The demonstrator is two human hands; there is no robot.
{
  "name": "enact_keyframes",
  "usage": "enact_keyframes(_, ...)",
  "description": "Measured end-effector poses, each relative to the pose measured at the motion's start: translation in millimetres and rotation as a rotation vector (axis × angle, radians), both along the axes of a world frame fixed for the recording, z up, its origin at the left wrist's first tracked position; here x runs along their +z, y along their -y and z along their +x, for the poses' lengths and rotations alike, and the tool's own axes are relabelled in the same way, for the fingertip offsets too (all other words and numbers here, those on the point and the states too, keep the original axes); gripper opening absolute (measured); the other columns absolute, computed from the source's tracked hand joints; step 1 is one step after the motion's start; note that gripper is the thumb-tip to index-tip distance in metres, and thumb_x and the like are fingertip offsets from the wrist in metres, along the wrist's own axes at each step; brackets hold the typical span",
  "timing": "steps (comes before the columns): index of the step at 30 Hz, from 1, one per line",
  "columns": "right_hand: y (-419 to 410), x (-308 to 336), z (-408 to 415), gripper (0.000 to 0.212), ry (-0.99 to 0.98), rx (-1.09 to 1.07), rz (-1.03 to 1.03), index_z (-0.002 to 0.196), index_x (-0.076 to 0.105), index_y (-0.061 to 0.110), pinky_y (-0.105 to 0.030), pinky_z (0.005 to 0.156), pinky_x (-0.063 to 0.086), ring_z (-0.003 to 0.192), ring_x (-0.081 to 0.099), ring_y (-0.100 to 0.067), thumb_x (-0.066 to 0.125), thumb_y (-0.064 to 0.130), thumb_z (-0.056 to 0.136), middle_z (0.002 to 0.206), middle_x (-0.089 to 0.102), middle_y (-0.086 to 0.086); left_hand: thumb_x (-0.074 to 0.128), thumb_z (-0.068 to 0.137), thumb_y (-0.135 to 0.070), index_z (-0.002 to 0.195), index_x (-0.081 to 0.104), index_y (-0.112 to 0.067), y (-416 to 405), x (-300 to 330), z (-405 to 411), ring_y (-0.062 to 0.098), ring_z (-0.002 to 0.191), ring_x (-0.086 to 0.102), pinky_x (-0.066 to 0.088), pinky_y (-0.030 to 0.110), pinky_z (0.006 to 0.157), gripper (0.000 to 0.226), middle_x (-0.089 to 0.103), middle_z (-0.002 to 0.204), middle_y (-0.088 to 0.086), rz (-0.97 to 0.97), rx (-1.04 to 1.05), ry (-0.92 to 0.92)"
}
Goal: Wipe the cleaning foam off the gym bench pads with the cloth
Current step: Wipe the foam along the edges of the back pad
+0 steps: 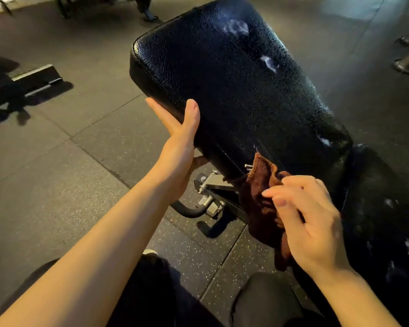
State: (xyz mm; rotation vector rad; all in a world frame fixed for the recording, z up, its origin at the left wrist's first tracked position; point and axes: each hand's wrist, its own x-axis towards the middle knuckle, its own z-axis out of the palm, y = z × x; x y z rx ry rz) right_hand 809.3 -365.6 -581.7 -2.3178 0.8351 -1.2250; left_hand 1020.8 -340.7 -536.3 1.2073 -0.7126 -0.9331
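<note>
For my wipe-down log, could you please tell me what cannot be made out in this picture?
- Head view: left hand fingers, hidden behind the back pad.
- Seat pad, cut off by the right edge; its foam extent is unclear.
- Cloth, partly covered by the right hand.

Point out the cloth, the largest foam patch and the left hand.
cloth [260,199]: head view, middle of the brown fabric.
largest foam patch [237,27]: head view, white smear high on the pad.
left hand [177,149]: head view, back of hand.

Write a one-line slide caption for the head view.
Left hand steadies the foam-flecked black backrest pad while the right hand holds a brown cloth at its lower edge.
</note>
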Motion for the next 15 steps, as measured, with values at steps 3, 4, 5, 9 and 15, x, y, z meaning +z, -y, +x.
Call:
enact_keyframes(3,2.2,13.1,15.9,0.029,0.096,-0.094,0.179,0.120,0.051,0.025,-0.014,0.078,0.043,0.077,0.055,-0.007,0.058,0.027,0.092,0.077,0.056,0.009,0.039,0.096,-0.057,0.136,-0.030,-0.057,-9.8,0.9,-11.9,0.021,0.140,0.036,0.045,0.053,0.101,0.080,0.014,0.160,-0.016,0.007,-0.021,0.002)
enact_keyframes(4,3.3,17.6,20.2,0.035,0.062,-0.124,0.224,0.123,0.051,0.024,-0.008,0.074,0.040,0.075,0.053,-0.005,0.061,0.027,0.089,0.076,0.054,0.009,0.042,0.096,-0.054,0.135,-0.030,-0.057,-15.4,1.0,-15.8,0.020,0.140,0.035,0.044,0.054,0.102,0.082,0.012,0.160,-0.017,0.010,-0.038,-0.007)
enact_keyframes(5,4.6,20.7,22.2,0.034,0.007,-0.149,0.254,0.120,0.055,0.025,-0.005,0.070,0.039,0.075,0.051,-0.001,0.063,0.028,0.087,0.080,0.051,0.011,0.048,0.094,-0.052,0.135,-0.029,-0.058,-22.0,0.4,-19.4,0.018,0.140,0.035,0.043,0.054,0.103,0.088,0.010,0.160,-0.018,0.018,-0.061,-0.020)
enact_keyframes(9,4.7,34.6,19.6,0.017,-0.107,-0.146,0.302,0.088,0.058,0.030,-0.004,0.070,0.040,0.071,0.050,0.002,0.067,0.017,0.083,0.090,0.050,0.014,0.081,0.068,-0.033,0.138,-0.004,-0.067,-48.8,-8.1,-34.4,0.011,0.122,0.055,0.051,0.045,0.097,0.115,0.032,0.152,-0.008,0.135,-0.115,-0.039)
enact_keyframes(15,0.0,46.7,25.9,0.021,-0.189,-0.149,0.262,0.095,0.055,0.035,-0.043,0.082,0.049,0.081,0.052,0.005,0.063,0.020,0.083,0.080,0.055,0.017,0.085,0.066,-0.021,0.118,0.047,-0.035,-63.5,-29.0,-75.5,0.011,0.084,0.069,0.058,0.031,0.076,0.066,0.064,0.095,-0.002,0.293,-0.105,-0.076)
